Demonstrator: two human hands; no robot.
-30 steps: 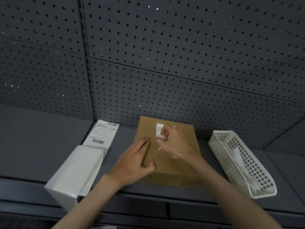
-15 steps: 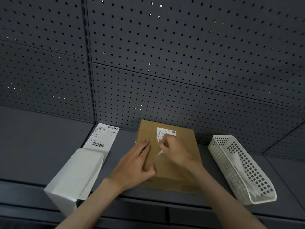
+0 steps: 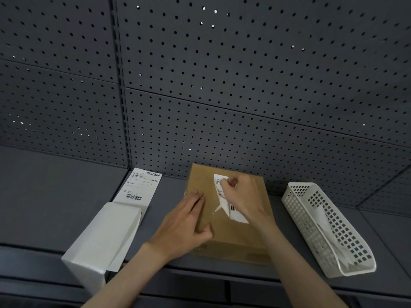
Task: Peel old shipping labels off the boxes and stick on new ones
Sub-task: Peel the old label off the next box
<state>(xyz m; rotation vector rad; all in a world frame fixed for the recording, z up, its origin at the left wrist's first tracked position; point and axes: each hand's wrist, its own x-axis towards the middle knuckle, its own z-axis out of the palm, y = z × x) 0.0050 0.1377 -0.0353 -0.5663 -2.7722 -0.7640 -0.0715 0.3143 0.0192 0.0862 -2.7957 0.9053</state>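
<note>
On the grey shelf (image 3: 55, 196) under dark pegboard (image 3: 244, 85), the right hand (image 3: 241, 195) has moved up the brown box (image 3: 233, 236), fingers pinching its torn label (image 3: 220, 187), while the left hand (image 3: 185, 223) stays pressed flat.

A dark grey pegboard wall (image 3: 244, 85) of perforated panels rises behind a matching grey shelf (image 3: 44, 196). Pinpoints of light show through several holes; lighting is dim.

Single head-worn wide-angle view, looking forward and down from close range. Shelf (image 3: 40, 196) fills the lower frame, pegboard back wall (image 3: 244, 74) the upper; forearms enter from bottom edge. No second view.
</note>
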